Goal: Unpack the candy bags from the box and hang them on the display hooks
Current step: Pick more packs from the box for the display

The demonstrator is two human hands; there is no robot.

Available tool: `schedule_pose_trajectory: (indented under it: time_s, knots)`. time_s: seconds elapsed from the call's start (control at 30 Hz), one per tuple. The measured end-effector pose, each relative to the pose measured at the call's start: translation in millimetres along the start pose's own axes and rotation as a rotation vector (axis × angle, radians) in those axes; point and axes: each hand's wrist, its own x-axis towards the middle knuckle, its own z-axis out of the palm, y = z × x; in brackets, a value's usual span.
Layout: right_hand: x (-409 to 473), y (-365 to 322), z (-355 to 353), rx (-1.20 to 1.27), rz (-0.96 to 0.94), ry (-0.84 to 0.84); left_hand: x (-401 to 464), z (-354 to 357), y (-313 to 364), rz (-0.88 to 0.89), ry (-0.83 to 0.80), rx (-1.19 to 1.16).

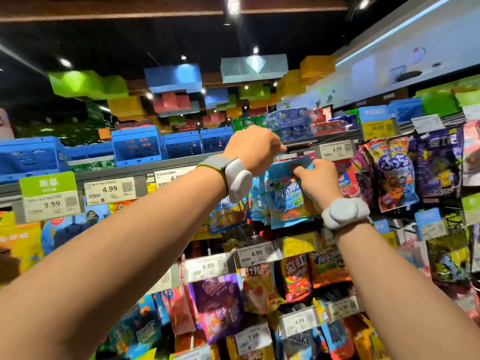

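At far left, on the shelf rail, a green tag (48, 183) sits above a 9.99 price label (52, 205), with a 4.99 price label (110, 190) just beside it to the right and blue crates (137, 145) on the shelf above. Yellow bags (18, 242) hang below that rail. Moving right, the left hand (253, 149) is raised to the top of the display with its fingers curled and pinching at a dark hook or bar (298, 146) near the shelf edge; a grey wrist device (237, 179) is strapped on that wrist. Just below and right of it, the right hand (318, 180) pinches the top edge of a blue candy bag (285, 198), fingers curled onto the bag's header, holding it up directly under the hook; whether the bag is already on the hook cannot be told. This bag lies in front of several matching blue bags (228, 211) hanging in the same row. A second white wrist device (344, 213) sits on the right wrist. Right of the hands, a white 4.99 tag (335, 149) hangs at the rail, then a bag with red and blue print (394, 172) and purple bags (439, 162). Lower rows carry more price labels and mixed candy bags, among them a red bag (296, 279)
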Motion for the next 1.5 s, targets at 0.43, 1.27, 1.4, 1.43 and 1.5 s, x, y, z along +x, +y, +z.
schedule_pose_trajectory:
  time_s: [0.43, 1.27, 1.4, 1.43, 1.5]
  knots:
    - [0.6, -4.4, 10.3, -0.007, 0.042, 0.033, -2.9, -3.5, 1.4, -0.024, -0.016, -0.028]
    - [-58.3, 26.9, 9.5, -0.139, 0.036, 0.245, -62.1, 22.2, 2.6, 0.281, 0.23, 0.097]
    - [-91.0, 21.5, 20.2, -0.071, 0.028, 0.221, -107.4, 24.0, 4.3, 0.045, 0.207, -0.346]
    - [-99.8, 17.9, 25.0, -0.062, 0.03, 0.219, -119.4, 21.9, 2.6, -0.035, 0.228, -0.479]
    - [-118.7, 8.8, 35.5, -0.022, 0.048, 0.224, -141.8, 20.7, -3.2, -0.192, 0.24, -0.661]
